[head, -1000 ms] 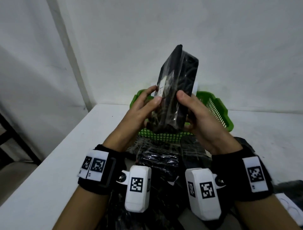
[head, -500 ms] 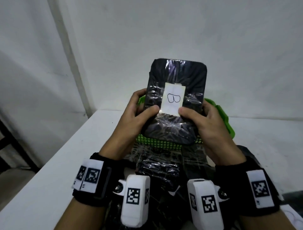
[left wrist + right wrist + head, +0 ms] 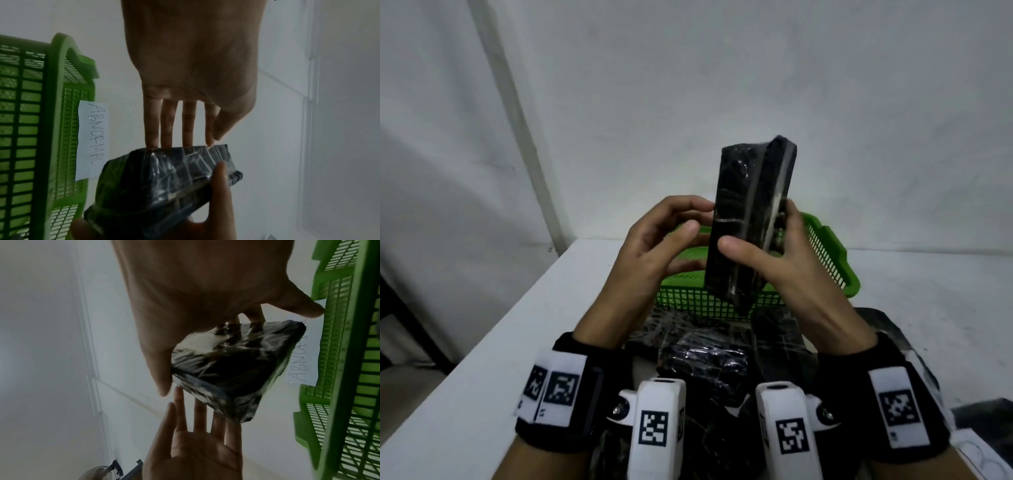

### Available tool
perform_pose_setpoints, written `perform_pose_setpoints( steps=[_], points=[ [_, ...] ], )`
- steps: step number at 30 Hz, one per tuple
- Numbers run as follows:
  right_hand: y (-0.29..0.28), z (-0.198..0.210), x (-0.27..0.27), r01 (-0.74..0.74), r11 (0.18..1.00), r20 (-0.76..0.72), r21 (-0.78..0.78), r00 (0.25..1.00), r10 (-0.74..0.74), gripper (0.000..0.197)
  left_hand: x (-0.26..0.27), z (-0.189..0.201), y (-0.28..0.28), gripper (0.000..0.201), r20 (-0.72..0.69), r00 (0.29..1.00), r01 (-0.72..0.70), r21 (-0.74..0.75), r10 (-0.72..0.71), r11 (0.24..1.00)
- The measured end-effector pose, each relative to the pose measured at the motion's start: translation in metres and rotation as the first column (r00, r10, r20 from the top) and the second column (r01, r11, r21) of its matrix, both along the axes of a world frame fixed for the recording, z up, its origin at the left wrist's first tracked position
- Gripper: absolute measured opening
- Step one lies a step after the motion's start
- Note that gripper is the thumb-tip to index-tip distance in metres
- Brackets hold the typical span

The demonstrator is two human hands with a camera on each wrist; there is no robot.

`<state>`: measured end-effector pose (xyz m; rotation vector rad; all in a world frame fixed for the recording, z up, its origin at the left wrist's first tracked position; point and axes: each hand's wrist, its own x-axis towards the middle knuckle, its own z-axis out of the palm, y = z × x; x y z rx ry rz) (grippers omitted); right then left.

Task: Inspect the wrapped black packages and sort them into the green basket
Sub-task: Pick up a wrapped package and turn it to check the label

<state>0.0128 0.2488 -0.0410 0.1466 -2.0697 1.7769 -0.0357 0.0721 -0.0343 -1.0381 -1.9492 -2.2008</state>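
I hold a black package [image 3: 750,205] wrapped in clear film upright and edge-on above the green basket [image 3: 828,246]. My right hand [image 3: 767,257] grips it, thumb on the near face and fingers behind. My left hand [image 3: 688,219] is open, and its straight fingertips [image 3: 170,141] touch the package's [image 3: 164,178] left edge. The right wrist view shows the package [image 3: 232,363] under my right palm, with the open left hand [image 3: 197,443] below it. The package's white label is hidden.
The mesh basket [image 3: 59,97] carries a paper tag reading ABNORMAL [image 3: 92,139] on its outer wall. Several more wrapped black packages [image 3: 705,356] lie on the white table [image 3: 482,342] between the basket and my wrists. A wall stands close behind.
The package has turned from label-side facing me to edge-on. My left hand has let go of its grip and now only touches it with straight fingers.
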Motion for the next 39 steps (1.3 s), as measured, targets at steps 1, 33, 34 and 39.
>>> perform_pose_setpoints(
  steps=[1,33,34,39],
  points=[
    [-0.001,-0.001,0.0,0.015,0.999,-0.02,-0.031,1.0,-0.015,0.082,0.001,0.001,0.001,0.023,0.0,1.0,0.007,-0.004,-0.007,1.0],
    [-0.002,0.006,0.012,-0.206,0.976,-0.215,0.071,0.952,0.216,0.056,0.005,-0.001,0.002,0.069,0.288,0.957,0.015,-0.131,0.023,0.991],
    [0.001,0.006,0.01,-0.167,0.986,-0.186,0.012,0.968,0.166,0.066,0.003,-0.003,0.001,0.075,0.251,0.968,0.022,-0.158,0.019,0.987],
    [0.013,0.002,0.003,-0.213,0.968,0.033,-0.132,0.975,0.219,0.101,0.004,-0.008,0.002,0.085,0.11,0.986,0.149,-0.245,-0.125,0.958]
  ],
)
